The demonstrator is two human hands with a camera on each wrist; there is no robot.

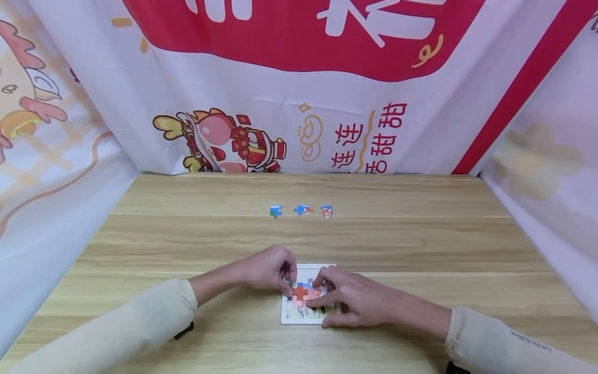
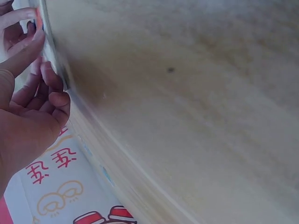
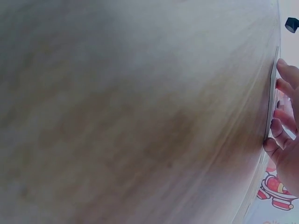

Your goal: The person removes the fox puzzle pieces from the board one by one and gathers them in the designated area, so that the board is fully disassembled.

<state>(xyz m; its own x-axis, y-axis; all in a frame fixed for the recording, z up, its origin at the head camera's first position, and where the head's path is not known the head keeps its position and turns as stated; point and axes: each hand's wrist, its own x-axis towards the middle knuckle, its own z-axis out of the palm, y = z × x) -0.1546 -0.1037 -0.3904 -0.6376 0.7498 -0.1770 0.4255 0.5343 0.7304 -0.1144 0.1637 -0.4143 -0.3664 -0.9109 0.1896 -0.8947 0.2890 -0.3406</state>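
A white-framed jigsaw puzzle board lies on the table between the two hands, partly filled with picture pieces. My left hand is at its upper left, thumb and index finger pinching at an orange puzzle piece. That piece's orange edge also shows by the fingertips in the left wrist view. Over the board's right side spreads my right hand, its fingertips touching the pieces and its lower fingers at the right edge. The right hand hides much of the board's right part. In the right wrist view, its fingers line the board's edge.
Farther back on the wooden table lie three loose puzzle pieces in a row: a blue-green one, a blue one with orange and an orange-white one. Printed cloth hangs behind and at both sides.
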